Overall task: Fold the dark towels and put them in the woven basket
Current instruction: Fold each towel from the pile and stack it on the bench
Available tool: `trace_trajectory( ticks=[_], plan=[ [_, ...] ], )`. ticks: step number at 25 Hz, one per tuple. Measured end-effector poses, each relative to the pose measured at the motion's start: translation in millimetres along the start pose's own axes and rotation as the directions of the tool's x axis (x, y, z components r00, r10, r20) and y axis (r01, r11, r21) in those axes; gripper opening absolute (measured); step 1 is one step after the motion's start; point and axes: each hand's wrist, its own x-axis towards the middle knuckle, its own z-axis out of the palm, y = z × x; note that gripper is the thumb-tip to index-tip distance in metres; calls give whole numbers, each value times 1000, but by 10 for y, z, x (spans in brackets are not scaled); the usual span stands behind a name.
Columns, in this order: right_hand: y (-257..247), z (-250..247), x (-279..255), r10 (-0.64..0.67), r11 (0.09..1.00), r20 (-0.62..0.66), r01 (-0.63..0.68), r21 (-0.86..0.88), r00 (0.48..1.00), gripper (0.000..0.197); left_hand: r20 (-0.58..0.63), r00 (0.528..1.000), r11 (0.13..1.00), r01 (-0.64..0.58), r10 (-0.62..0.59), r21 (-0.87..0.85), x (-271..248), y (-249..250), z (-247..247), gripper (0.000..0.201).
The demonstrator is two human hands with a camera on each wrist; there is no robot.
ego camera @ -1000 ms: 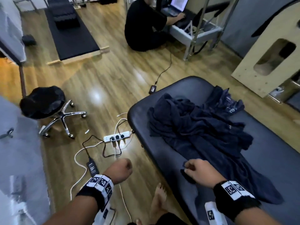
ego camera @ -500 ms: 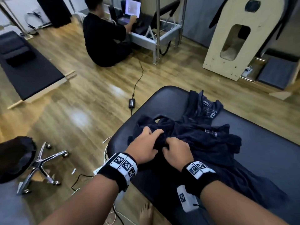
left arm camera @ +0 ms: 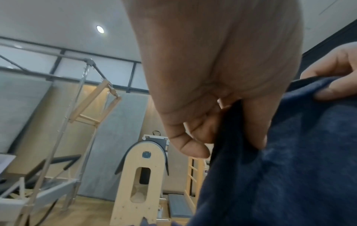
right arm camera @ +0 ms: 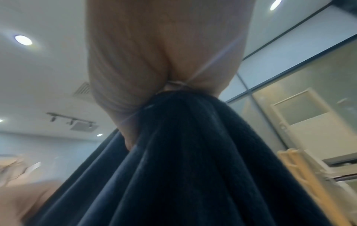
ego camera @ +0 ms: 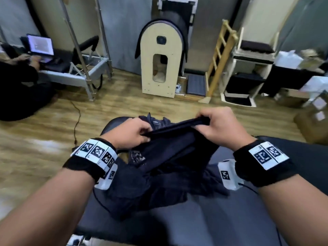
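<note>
We have both forearms out front, wrists banded. Our left hand [ego camera: 130,133] sits lower, fingers [left arm camera: 193,149] curled in a pinch. Our right hand [ego camera: 222,126] sits higher, fingers bunched in a fist grip, knuckles up.

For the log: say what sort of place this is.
Probably a Pilates or physiotherapy studio: a wooden arched barrel, a metal-framed exercise bed, a wooden ladder frame and the padded bench under the towels.

Towel [ego camera: 165,162] pile blurred; seated person [ego camera: 19,89] cut off
</note>
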Motion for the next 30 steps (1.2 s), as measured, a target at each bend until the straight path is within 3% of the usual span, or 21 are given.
trace_trajectory(
  ticks=[1, 3, 5, 8, 11, 14, 17, 20, 22, 27, 30],
  plan=[
    [125, -149, -89, 34, 999, -74, -34, -7, 997, 7, 50, 999, 1000, -1, 1, 1, 62, 91, 34, 8],
    [406, -408, -287, 111, 993, -187, -114, -6, 976, 8, 90, 996, 996, 24, -16, -90, 189, 334, 93, 15],
    [705, -664, -499, 178, 983, -293, -186, 1, 939, 7, 44, 999, 975, -21, 31, -221, 308, 687, 128, 19],
    [1205, -1131, -780, 274, 956, -487, -288, 48, 829, 6, -3, 994, 928, -100, 106, -359, 475, 1310, 180, 23],
    [1836, -1708, -1143, 345, 931, -581, -345, 114, 737, 8, 90, 984, 970, -135, 155, -201, 728, 1995, 404, 19],
    [2499, -2105, -1606, 439, 878, -515, -472, 73, 736, 10, 119, 986, 993, -118, 117, 3, 998, 2593, 721, 16],
    [3041, -2339, -2035, 570, 774, -304, -623, -115, 764, 18, 40, 996, 997, -83, 83, -11, 1203, 3372, 1097, 27],
    [2967, -2251, -2235, 383, 917, -11, -381, -117, 924, 50, -13, 984, 981, -179, 180, 71, 1349, 4164, 1498, 20],
    [2698, -2082, -2284, 262, 965, 142, -259, -42, 955, 59, 23, 964, 959, -264, 263, 102, 1421, 4565, 1737, 8],
    [2934, -2210, -2356, 368, 927, 59, -371, 52, 928, 20, -3, 969, 969, -245, 245, -5, 1599, 4908, 1967, 11],
    [3173, -2404, -2509, 454, 884, -42, -444, 149, 890, 13, 161, 949, 958, -249, 271, -142, 1670, 4753, 2051, 11]
  ],
)
